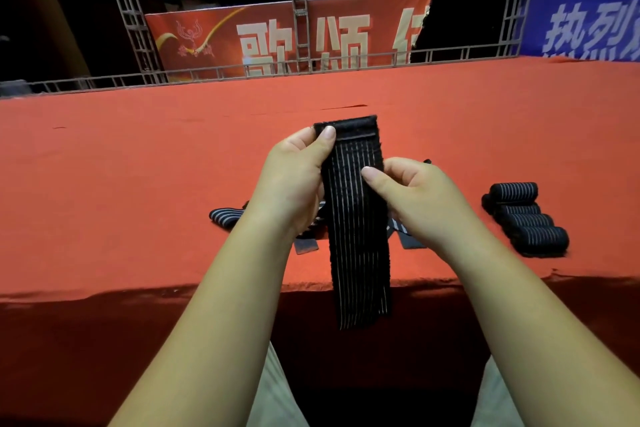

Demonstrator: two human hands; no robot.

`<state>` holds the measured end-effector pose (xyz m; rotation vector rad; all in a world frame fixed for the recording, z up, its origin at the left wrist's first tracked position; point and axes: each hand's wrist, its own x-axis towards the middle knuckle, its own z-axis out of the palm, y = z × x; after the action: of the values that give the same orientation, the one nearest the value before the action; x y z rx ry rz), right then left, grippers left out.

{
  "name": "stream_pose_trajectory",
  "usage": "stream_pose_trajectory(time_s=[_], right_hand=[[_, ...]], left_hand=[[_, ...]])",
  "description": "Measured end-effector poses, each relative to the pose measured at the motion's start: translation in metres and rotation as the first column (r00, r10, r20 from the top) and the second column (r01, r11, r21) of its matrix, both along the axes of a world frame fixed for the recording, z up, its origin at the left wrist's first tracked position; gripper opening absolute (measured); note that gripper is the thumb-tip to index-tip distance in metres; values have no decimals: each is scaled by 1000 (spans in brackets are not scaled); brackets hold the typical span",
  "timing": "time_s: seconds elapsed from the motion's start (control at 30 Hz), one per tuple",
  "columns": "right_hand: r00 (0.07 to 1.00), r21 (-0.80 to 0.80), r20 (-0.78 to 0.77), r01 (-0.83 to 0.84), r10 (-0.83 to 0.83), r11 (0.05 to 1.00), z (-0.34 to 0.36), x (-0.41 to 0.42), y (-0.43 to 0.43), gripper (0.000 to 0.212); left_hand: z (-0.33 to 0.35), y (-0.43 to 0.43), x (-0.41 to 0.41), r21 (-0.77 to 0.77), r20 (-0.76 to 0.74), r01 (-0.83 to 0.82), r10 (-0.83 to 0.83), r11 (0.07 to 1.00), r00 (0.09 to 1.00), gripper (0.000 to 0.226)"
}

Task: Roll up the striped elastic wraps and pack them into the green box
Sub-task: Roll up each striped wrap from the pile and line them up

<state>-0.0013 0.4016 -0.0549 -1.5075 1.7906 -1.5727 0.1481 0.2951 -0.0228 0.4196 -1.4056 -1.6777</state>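
both hands (291, 180) hide loose wraps (225, 217); held wrap (356, 236) dangles.

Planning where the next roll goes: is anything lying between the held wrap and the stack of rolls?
Nothing visible: only red cloth separates the held wrap from the rolled stack. No green box in view.

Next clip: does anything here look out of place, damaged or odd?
Two things. The red banner behind the table has a ragged, torn right edge. And no green box is in view: the rolled wraps sit piled on the table at right. The left hand and right hand hold an unrolled striped wrap.
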Motion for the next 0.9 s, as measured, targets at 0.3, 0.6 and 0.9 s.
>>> stream_pose_trajectory(time_s=[0.3,0.6,0.9], right_hand=[[1000,55,23,-21,20,998,-29,-16,-20,50],[988,131,154,-40,20,991,-66,-35,-50,39],[964,94,251,72,-93,993,-108,-64,-99,12]], left_hand=[[-29,-32,-9,-92,129,-113,124,989,984,26],[-95,-62,-37,75,196,-94,78,993,977,16],[-137,-93,-57,-3,300,-116,112,993,947,17]])
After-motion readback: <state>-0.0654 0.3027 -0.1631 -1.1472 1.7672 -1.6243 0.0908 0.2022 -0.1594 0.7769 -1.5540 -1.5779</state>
